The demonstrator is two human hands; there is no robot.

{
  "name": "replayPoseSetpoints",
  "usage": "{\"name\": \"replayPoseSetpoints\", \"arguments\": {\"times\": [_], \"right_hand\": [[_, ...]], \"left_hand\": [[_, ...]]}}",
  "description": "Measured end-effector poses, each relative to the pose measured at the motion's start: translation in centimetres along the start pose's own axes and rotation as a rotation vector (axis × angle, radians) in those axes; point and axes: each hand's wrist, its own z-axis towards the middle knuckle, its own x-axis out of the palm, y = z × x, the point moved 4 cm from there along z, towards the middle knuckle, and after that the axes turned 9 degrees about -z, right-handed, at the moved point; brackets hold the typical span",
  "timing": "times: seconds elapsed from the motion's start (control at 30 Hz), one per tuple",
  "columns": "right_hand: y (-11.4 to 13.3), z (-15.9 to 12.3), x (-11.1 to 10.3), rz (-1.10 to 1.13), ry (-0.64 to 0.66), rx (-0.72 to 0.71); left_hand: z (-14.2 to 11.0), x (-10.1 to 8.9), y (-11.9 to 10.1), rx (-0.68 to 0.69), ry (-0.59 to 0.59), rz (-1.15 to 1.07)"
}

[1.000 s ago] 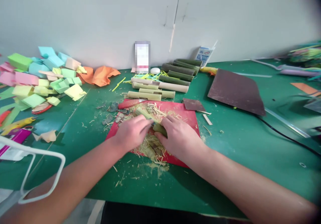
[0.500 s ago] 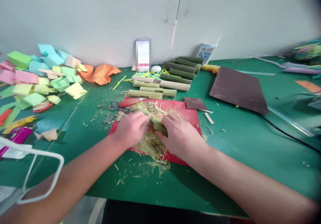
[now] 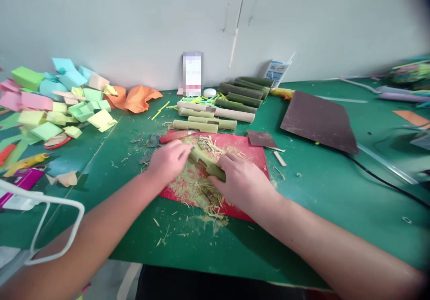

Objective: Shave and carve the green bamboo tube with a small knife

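A green bamboo tube (image 3: 204, 160) with a notch cut in its side lies slanted over the red mat (image 3: 257, 161). My right hand (image 3: 243, 179) is wrapped over its near right end, pressing it down. By the tube's far left end, my left hand (image 3: 169, 159) is closed in a pinch. A small dark scrap, which looks like sandpaper, pokes out at its fingertips; most of it is hidden. Bamboo shavings and dust (image 3: 196, 190) cover the mat under both hands. A red-handled knife (image 3: 176, 135) rests at the mat's back edge.
Behind the mat lie several notched bamboo pieces (image 3: 195, 126) and dark green tubes (image 3: 240, 90). A phone (image 3: 192, 72) leans on the wall. Brown sheets (image 3: 319, 123) are at the right, coloured paper blocks (image 3: 47, 132) at the left. A white frame (image 3: 80, 215) crosses my left forearm.
My left hand has shifted slightly left and up, off the tube's middle, so the notch shows more. My right hand keeps its hold on the tube.
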Motion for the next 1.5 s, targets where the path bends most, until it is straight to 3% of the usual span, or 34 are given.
{"name": "replayPoseSetpoints", "arguments": {"times": [0.07, 0.2, 0.37, 0.5, 0.63, 0.67, 0.77, 0.93, 1.07, 1.2, 1.3, 1.37, 1.5], "right_hand": [[0.0, 0.0, 0.0, -0.005, 0.004, 0.005], [0.0, 0.0, 0.2, -0.005, 0.018, -0.003], [-0.1, -0.1, 0.2, -0.012, -0.003, 0.0], [0.1, 0.0, 0.2, -0.017, -0.005, -0.02], [0.0, 0.0, 0.2, -0.023, -0.006, 0.002], [0.0, 0.0, 0.2, -0.025, -0.003, -0.003], [0.1, -0.1, 0.2, -0.028, 0.002, -0.017], [0.1, -0.3, 0.0, -0.024, -0.005, -0.001], [-0.1, -0.6, -0.4, -0.018, -0.011, 0.012], [-0.7, -0.8, -0.4, 0.004, 0.049, 0.038], [-0.7, -0.8, -0.5, 0.032, 0.066, 0.007], [-0.5, -0.7, -0.6, 0.033, 0.063, 0.003], [-0.2, -0.7, -0.6, 0.02, 0.05, 0.007]], "left_hand": [[0.1, -0.3, 0.3, -0.028, -0.042, 0.033], [0.1, 0.6, -0.5, 0.072, 0.147, -0.064], [0.1, 0.1, 0.4, -0.052, -0.018, 0.048], [-0.1, 0.8, -0.5, 0.081, 0.171, -0.051], [0.1, -0.2, 0.4, -0.046, -0.004, 0.033], [0.1, -0.2, 0.3, -0.032, 0.005, 0.033], [-0.2, 0.6, -0.1, 0.047, 0.177, -0.063], [0.2, -0.4, 2.2, -0.073, 0.003, -0.025], [0.5, -0.6, 3.4, -0.082, -0.016, -0.022], [0.1, -0.4, 1.5, -0.064, -0.015, -0.039], [-0.3, 0.3, -0.7, 0.03, 0.105, -0.108], [-0.2, 0.4, -1.0, 0.052, 0.166, -0.106], [0.4, -0.5, 0.4, -0.079, -0.008, 0.024]]}}
